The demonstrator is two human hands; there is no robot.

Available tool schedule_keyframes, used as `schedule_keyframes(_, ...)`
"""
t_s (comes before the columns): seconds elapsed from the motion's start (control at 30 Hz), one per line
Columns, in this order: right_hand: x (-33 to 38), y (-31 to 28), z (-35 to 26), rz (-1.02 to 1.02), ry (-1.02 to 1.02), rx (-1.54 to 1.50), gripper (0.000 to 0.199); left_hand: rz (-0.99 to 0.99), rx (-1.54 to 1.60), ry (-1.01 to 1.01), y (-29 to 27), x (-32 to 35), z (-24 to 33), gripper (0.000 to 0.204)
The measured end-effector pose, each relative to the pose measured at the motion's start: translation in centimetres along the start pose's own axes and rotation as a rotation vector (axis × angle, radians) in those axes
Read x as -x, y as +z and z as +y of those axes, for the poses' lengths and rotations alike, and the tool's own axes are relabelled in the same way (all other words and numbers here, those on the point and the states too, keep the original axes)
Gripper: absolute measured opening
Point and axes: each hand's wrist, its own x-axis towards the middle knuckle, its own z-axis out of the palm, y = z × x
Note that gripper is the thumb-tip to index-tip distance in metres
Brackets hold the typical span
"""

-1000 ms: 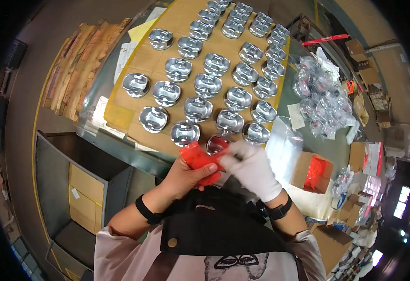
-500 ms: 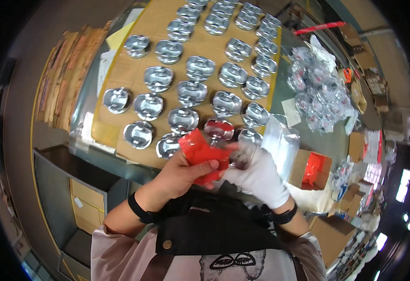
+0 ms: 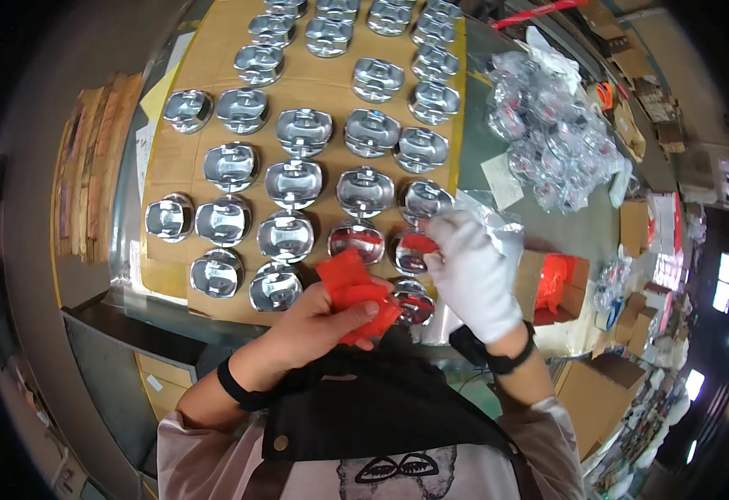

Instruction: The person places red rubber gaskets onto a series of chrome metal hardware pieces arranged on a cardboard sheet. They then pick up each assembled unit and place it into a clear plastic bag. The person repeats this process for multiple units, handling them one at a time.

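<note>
Shiny metal pistons (image 3: 293,182) sit in loose rows on a cardboard sheet (image 3: 168,158). In my bare left hand (image 3: 314,327) is a stack of red plastic packets (image 3: 354,287), the thumb pressed over them. My right hand (image 3: 477,271), in a white glove, reaches to a piston at the near right of the sheet. Its fingertips pinch a red packet (image 3: 418,242) at that piston's hollow. Red also shows inside the neighbouring piston (image 3: 356,242), and at the edge of the nearest piston (image 3: 414,304), partly behind my left hand's packets.
Clear plastic bags with things inside (image 3: 560,142) are heaped on the table at the right. A small carton (image 3: 585,287) of red packets stands by my right wrist, beside clear plastic film (image 3: 498,218). Wooden boards (image 3: 97,167) lean at the far left.
My right hand has moved away from the packets in my left hand to a piston, carrying a red packet. The view has shifted, so the pistons appear further left.
</note>
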Motion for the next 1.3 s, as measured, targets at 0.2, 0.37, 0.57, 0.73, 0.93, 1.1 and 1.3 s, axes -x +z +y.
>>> schedule_keyframes(0.2, -1.4, -1.5, -2.1, -0.225, -0.049, -0.754, 0.023, -0.155, -0.139, 0.016, 0.2, -0.8, -0.2, 0.029)
schedule_keyframes(0.37, -6.6, -1.1, -1.9, 0.127, -0.195, -0.179, 0.014, -0.079, 0.025, -0.060, -1.0, -0.3, 0.2, 0.032)
schedule_keyframes(0.57, -8.1, 0.2, -2.7, 0.146, -0.169, -0.173, 0.015, 0.003, 0.273, 0.040, -2.0, -0.5, 1.2, 0.036)
schedule_keyframes(0.73, -2.9, -3.6, -1.9, -0.476, 0.283, -0.898, 0.034, -0.002, 0.055, 0.061, -1.3, -1.4, 2.3, 0.024)
schedule_keyframes(0.93, -2.2, -3.4, 2.0, 0.215, 0.152, -0.424, 0.009, 0.103, 0.152, 0.045, -0.5, -2.9, 1.6, 0.023)
schedule_keyframes(1.1, -5.7, 1.9, 4.3, -0.070, -0.060, 0.313, 0.015, 0.047, 0.442, 0.003, -0.6, -3.2, 3.4, 0.038)
schedule_keyframes(1.3, -5.0, -4.4, 0.7, -0.124, 0.082, -0.550, 0.031, 0.082, 0.132, 0.016, -1.0, -3.7, 3.8, 0.037)
